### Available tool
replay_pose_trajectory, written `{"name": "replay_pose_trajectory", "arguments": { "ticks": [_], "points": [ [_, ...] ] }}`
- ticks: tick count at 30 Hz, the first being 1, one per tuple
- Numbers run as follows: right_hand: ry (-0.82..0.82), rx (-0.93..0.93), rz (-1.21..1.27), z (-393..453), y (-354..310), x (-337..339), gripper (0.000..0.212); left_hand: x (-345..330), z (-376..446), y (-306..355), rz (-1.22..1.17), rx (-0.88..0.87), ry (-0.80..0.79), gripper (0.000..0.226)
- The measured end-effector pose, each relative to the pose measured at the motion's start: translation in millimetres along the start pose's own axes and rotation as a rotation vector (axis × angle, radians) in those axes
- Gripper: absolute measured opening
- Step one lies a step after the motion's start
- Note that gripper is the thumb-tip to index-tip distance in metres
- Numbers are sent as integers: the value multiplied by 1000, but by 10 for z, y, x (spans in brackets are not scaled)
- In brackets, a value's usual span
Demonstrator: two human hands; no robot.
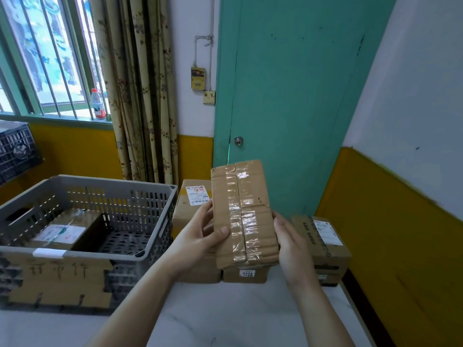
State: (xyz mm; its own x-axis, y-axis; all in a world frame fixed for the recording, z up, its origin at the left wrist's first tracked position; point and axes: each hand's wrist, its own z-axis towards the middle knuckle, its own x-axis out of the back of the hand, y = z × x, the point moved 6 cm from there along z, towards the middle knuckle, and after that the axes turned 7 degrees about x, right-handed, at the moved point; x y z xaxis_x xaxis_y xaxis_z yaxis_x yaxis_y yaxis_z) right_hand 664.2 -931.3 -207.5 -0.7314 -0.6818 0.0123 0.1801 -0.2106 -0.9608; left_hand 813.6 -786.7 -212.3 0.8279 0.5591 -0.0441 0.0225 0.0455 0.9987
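A taped box (244,211) is held up over the bench (238,314), its taped face turned toward the person. The left hand (200,234) grips its left edge with the thumb across the front, and the right hand (293,244) clasps the right edge. Other boxes (325,246) sit on the bench just behind, and a grey crate (112,182) to the left holds one parcel (67,229)

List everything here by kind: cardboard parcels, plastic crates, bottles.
Cardboard parcels: 5 (held parcel, parcel in crate, labelled parcel, 0104 parcel, right parcel)
Plastic crates: 2 (grey crate, dark crate)
Bottles: 1 (water bottle)
Total: 8
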Motion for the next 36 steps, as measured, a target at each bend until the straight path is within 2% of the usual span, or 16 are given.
{"name": "replay_pose_trajectory", "arguments": {
  "ticks": [3, 8, 9, 11, 12, 14, 16, 19, 20, 22, 25, 27, 31, 34, 36],
  "points": [
    [-45, -5, -22, -3, -20, -14, 29, 27, 18, -30, -61, 4, 18, 75],
    [-49, -58, -80, -4, 77, 19, 55, 13, 50, -78, -86, 39, 38, 67],
    [-31, -52, -94, -3, 93, 33, 52, 5, 54, -73, -48, 37, 55, 61],
    [-1, -40, -112, -14, 96, 44, 25, -11, 54, -34, 64, 38, 97, 46],
    [15, -44, -125, -19, 107, 57, 22, -17, 46, -3, 114, 55, 108, 42],
    [70, -48, -183, -23, 161, 112, 25, -42, 34, 48, 200, 109, 99, 57],
    [122, -39, -224, -16, 231, 181, 25, -66, 47, 55, 333, 154, 93, 85],
    [174, -39, -305, -15, 250, 245, 48, -70, 59, 3, 406, 236, 72, 116],
    [193, -18, -331, -7, 249, 273, 50, -78, 51, -14, 378, 266, 48, 121],
    [237, 32, -364, 5, 228, 325, 44, -68, 40, -54, 286, 301, 26, 123],
    [259, 5, -349, 3, 230, 379, 39, -32, 34, -143, 155, 309, 58, 111],
    [209, -70, -327, 8, 270, 381, 20, -64, 23, -185, 74, 308, 51, 105],
    [132, -312, -127, -31, 436, 375, 31, -176, 11, -218, 10, 284, 34, 105],
    [161, -326, -130, -94, 468, 460, 24, -304, 19, -283, -6, 287, 0, 109],
    [208, -315, -183, -162, 444, 560, 29, -420, 32, -327, 18, 304, -39, 110]
  ]
}}
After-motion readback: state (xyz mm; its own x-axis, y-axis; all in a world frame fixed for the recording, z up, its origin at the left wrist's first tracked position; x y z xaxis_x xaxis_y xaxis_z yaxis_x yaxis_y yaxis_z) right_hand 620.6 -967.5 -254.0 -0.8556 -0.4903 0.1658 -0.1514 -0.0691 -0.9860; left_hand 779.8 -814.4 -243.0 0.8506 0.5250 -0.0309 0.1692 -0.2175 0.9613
